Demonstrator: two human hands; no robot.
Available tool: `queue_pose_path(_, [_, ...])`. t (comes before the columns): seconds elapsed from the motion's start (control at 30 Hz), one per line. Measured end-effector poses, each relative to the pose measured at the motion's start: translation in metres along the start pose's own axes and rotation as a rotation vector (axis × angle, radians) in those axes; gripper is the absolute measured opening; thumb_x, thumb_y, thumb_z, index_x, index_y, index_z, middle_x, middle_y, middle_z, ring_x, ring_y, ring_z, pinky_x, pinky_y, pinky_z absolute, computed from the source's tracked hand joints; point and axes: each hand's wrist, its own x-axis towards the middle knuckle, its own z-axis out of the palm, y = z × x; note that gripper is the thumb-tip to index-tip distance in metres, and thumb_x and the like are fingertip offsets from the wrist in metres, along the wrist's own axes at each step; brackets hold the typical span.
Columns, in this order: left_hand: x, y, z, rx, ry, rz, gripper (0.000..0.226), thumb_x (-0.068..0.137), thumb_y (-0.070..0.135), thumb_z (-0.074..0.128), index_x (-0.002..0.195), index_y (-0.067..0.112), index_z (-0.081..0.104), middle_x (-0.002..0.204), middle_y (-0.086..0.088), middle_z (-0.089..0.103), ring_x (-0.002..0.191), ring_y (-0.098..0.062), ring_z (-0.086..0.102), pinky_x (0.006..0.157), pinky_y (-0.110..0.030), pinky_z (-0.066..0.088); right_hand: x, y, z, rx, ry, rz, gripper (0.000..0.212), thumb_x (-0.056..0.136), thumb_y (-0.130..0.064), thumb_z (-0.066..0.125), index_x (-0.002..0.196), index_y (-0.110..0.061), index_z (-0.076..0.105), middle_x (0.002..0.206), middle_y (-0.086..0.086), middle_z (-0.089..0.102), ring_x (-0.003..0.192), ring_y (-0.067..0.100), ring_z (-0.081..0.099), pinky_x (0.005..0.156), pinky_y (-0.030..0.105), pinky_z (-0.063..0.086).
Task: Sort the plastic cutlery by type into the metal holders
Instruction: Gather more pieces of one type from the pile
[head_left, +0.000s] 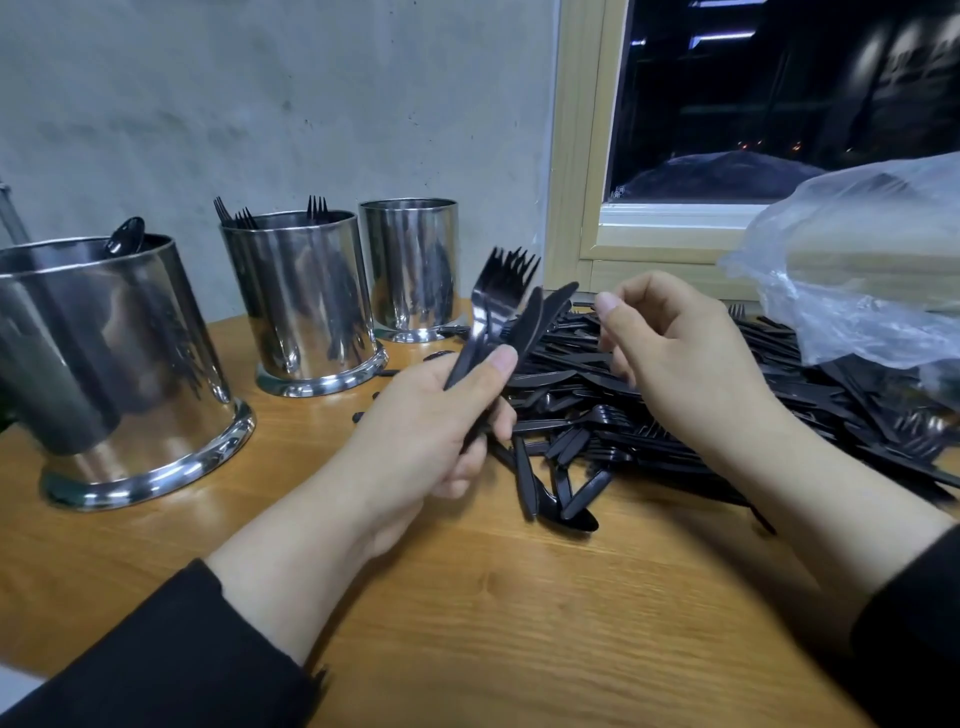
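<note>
Wooden tabletop (467, 597) nearest. Left grip (441, 415) clenched round black forks (498, 291) and knives (540, 317), raised above the cutlery pile (675, 415). Right grip (685, 358) loosely curled, empty, over the pile. Three metal holders (301, 296) standing left.

Soft indoor light falls from above me, and my arms cast only faint shadows on the wooden table (467, 597). Bright streaks glare off the metal holders (306, 296). The window (779, 104) is black with night. Straight lines bow toward the edges; focus is slightly soft.
</note>
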Motion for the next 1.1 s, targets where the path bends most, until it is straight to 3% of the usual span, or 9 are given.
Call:
queue_pose_path(0.07, [0.001, 0.0, 0.0, 0.011, 0.052, -0.003, 0.026, 0.098, 0.048, 0.058, 0.081, 0.028, 0.059, 0.074, -0.005, 0.058, 0.045, -0.011, 0.03, 0.041, -0.021, 0.024, 0.002, 0.006, -0.002, -0.12, -0.066, -0.007, 0.028, 0.101, -0.04, 0.055, 0.081, -0.021, 0.063, 0.064, -0.002, 0.062, 0.053, 0.005, 0.049, 0.054, 0.019, 0.039])
queue_pose_path(0.13, [0.002, -0.003, -0.002, 0.024, 0.1, -0.001, 0.032, 0.1, 0.047, 0.057, 0.083, 0.02, 0.057, 0.073, -0.006, 0.059, 0.043, -0.012, 0.029, 0.041, -0.021, 0.024, 0.004, 0.013, -0.004, -0.256, -0.117, -0.023, 0.026, 0.1, -0.04, 0.055, 0.082, -0.024, 0.064, 0.068, -0.002, 0.065, 0.058, 0.007, 0.052, 0.056, 0.021, 0.039])
queue_pose_path(0.27, [0.006, -0.006, -0.004, 0.005, 0.174, 0.019, 0.037, 0.103, 0.044, 0.054, 0.083, 0.013, 0.052, 0.069, -0.009, 0.058, 0.039, -0.014, 0.027, 0.041, -0.02, 0.021, 0.015, 0.021, -0.021, -0.511, -0.166, -0.048, 0.013, 0.098, -0.023, 0.057, 0.101, -0.03, 0.068, 0.078, -0.019, 0.06, 0.072, -0.004, 0.053, 0.062, 0.01, 0.035])
queue_pose_path(0.37, [0.007, -0.009, -0.004, 0.006, 0.185, 0.028, 0.038, 0.103, 0.044, 0.053, 0.084, 0.01, 0.051, 0.067, -0.008, 0.058, 0.038, -0.014, 0.026, 0.042, -0.019, 0.021, 0.023, 0.03, -0.042, -0.704, -0.262, 0.015, 0.024, 0.093, -0.017, 0.059, 0.107, -0.031, 0.071, 0.092, -0.01, 0.068, 0.08, 0.01, 0.059, 0.067, 0.025, 0.04])
queue_pose_path(0.47, [0.008, -0.01, -0.004, 0.023, 0.165, 0.032, 0.036, 0.103, 0.045, 0.052, 0.092, 0.01, 0.052, 0.07, -0.009, 0.06, 0.04, -0.016, 0.026, 0.043, -0.021, 0.022, 0.027, 0.04, -0.057, -0.801, -0.371, 0.055, 0.022, 0.091, -0.023, 0.068, 0.111, -0.031, 0.072, 0.105, -0.006, 0.07, 0.09, 0.018, 0.06, 0.078, 0.029, 0.043])
queue_pose_path(0.6, [0.006, -0.009, -0.001, 0.059, 0.152, 0.038, 0.035, 0.104, 0.043, 0.051, 0.092, 0.01, 0.051, 0.072, -0.011, 0.063, 0.04, -0.017, 0.026, 0.045, -0.023, 0.02, 0.024, 0.046, -0.051, -0.812, -0.458, 0.043, 0.031, 0.089, -0.036, 0.074, 0.12, -0.029, 0.071, 0.107, -0.009, 0.066, 0.101, 0.019, 0.062, 0.087, 0.031, 0.048])
queue_pose_path(0.73, [0.006, -0.008, 0.0, 0.077, 0.148, 0.044, 0.037, 0.104, 0.043, 0.049, 0.09, 0.009, 0.051, 0.074, -0.011, 0.065, 0.039, -0.016, 0.027, 0.044, -0.023, 0.021, 0.022, 0.052, -0.034, -0.805, -0.426, -0.032, 0.032, 0.091, -0.041, 0.07, 0.119, -0.025, 0.071, 0.107, -0.003, 0.062, 0.1, 0.022, 0.06, 0.088, 0.033, 0.048])
queue_pose_path(0.93, [0.006, -0.007, 0.001, 0.085, 0.146, 0.046, 0.035, 0.105, 0.042, 0.049, 0.089, 0.011, 0.051, 0.073, -0.011, 0.063, 0.04, -0.017, 0.027, 0.043, -0.023, 0.022, 0.02, 0.053, -0.026, -0.789, -0.353, -0.026, 0.016, 0.091, -0.028, 0.071, 0.106, -0.025, 0.075, 0.097, -0.006, 0.066, 0.089, 0.015, 0.058, 0.076, 0.026, 0.041])
queue_pose_path(1.1, [0.004, -0.006, 0.001, 0.081, 0.15, 0.053, 0.03, 0.106, 0.041, 0.049, 0.085, 0.018, 0.052, 0.073, -0.009, 0.062, 0.041, -0.015, 0.029, 0.042, -0.022, 0.023, 0.019, 0.048, -0.028, -0.763, -0.241, -0.09, 0.01, 0.093, -0.024, 0.066, 0.096, -0.021, 0.075, 0.093, -0.002, 0.068, 0.09, 0.021, 0.062, 0.075, 0.028, 0.042])
